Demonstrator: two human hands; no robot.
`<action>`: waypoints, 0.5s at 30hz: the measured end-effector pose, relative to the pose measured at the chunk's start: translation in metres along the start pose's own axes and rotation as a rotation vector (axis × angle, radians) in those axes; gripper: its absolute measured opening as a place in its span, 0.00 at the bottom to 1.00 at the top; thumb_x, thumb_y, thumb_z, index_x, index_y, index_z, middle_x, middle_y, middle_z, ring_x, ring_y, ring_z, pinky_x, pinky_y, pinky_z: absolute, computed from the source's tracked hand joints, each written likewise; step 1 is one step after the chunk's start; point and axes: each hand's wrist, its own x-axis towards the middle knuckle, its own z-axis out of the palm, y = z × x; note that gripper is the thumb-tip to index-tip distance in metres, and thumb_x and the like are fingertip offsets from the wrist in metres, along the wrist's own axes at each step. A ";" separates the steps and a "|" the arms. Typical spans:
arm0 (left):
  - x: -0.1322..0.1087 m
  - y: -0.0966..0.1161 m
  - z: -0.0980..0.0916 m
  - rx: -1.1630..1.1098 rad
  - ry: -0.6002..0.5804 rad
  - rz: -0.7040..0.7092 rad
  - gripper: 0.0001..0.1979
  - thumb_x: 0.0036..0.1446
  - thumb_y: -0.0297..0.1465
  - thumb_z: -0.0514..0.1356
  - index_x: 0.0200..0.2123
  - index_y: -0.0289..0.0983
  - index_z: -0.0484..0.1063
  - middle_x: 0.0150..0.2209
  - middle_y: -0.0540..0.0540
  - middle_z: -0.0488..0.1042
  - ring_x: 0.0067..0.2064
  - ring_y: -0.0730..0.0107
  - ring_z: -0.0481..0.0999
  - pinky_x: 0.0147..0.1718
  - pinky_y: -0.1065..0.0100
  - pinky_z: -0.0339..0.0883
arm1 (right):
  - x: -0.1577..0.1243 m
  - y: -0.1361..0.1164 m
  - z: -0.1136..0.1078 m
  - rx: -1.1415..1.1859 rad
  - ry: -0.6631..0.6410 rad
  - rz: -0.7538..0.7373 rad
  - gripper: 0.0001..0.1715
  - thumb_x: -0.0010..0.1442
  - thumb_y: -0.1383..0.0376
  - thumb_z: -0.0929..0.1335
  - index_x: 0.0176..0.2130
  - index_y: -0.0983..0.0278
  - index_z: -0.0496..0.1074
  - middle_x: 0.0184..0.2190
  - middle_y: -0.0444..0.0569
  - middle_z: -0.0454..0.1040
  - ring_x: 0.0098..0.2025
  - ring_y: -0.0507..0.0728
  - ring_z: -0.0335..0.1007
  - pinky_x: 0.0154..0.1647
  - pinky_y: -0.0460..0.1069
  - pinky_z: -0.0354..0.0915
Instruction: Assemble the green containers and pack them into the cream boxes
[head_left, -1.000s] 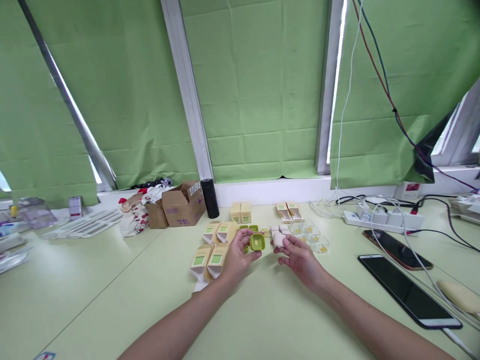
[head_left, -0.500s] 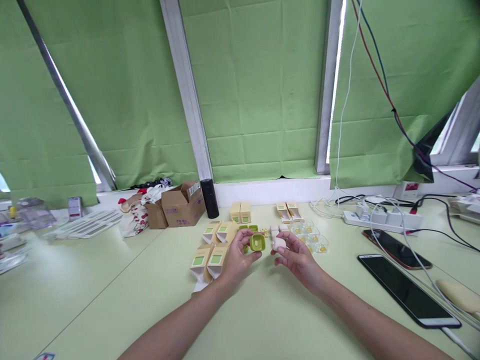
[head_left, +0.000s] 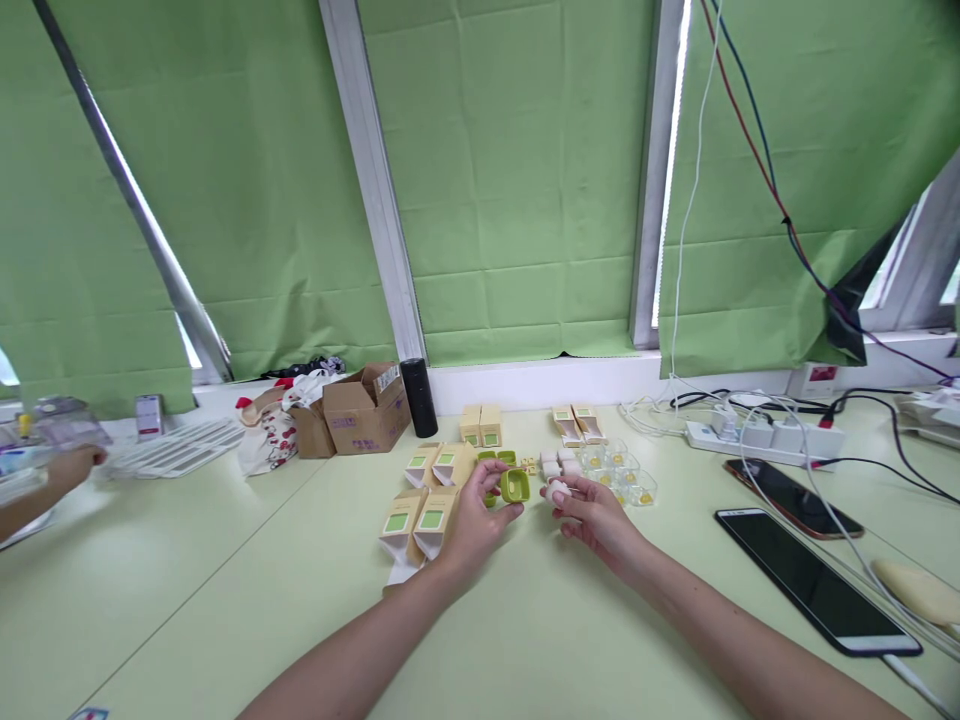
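Between thumb and fingers, my left hand (head_left: 480, 510) grips a small square green cup (head_left: 515, 486), its opening turned toward me. My right hand (head_left: 604, 520) pinches a small white block (head_left: 556, 488) just right of the cup, apart from it. Behind my left hand stand more green cups (head_left: 507, 457), partly hidden. Several white blocks (head_left: 568, 456) sit in a group beyond my right hand, beside small yellow pieces (head_left: 529, 465). Clear domed containers (head_left: 616, 470) with yellow bits inside lie to their right. Cream cartons with green labels (head_left: 433, 520) stand left of my left hand.
Further back are more small cartons (head_left: 481, 425), a black cylinder (head_left: 419, 398) and an open cardboard box (head_left: 369, 408). Phones (head_left: 814, 580), a power strip (head_left: 765, 438) and loose cables occupy the right side. Another person's hand (head_left: 75, 465) reaches in at far left.
The white block has turned in my right hand, which has shifted slightly right. My left hand stays nearly still with the cup. Another person's arm has appeared at far left.
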 end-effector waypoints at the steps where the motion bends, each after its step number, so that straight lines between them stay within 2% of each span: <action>1: 0.000 0.001 0.000 0.028 0.004 -0.002 0.25 0.49 0.25 0.72 0.50 0.43 0.71 0.50 0.43 0.82 0.53 0.54 0.78 0.54 0.58 0.67 | -0.001 -0.002 0.000 0.033 -0.022 0.002 0.28 0.40 0.58 0.85 0.40 0.64 0.80 0.41 0.55 0.83 0.31 0.56 0.75 0.25 0.47 0.68; 5: -0.001 0.005 0.002 0.078 0.021 -0.009 0.25 0.49 0.23 0.71 0.49 0.43 0.71 0.50 0.44 0.81 0.54 0.54 0.78 0.54 0.58 0.65 | -0.005 -0.010 0.003 0.094 -0.098 -0.052 0.29 0.40 0.63 0.84 0.44 0.64 0.81 0.40 0.55 0.83 0.35 0.59 0.79 0.28 0.50 0.70; 10: -0.005 0.015 0.008 0.100 0.028 0.000 0.24 0.48 0.20 0.70 0.48 0.42 0.72 0.52 0.43 0.79 0.57 0.53 0.76 0.57 0.56 0.63 | -0.012 -0.013 0.009 0.042 -0.117 -0.108 0.30 0.41 0.57 0.85 0.43 0.65 0.82 0.36 0.52 0.82 0.33 0.56 0.74 0.27 0.48 0.67; 15: -0.008 0.018 0.010 0.109 0.012 0.020 0.23 0.48 0.20 0.69 0.48 0.42 0.75 0.54 0.42 0.76 0.57 0.53 0.76 0.59 0.55 0.63 | -0.011 -0.009 0.010 -0.059 -0.077 -0.162 0.30 0.41 0.51 0.85 0.39 0.64 0.83 0.32 0.49 0.79 0.29 0.53 0.68 0.24 0.47 0.64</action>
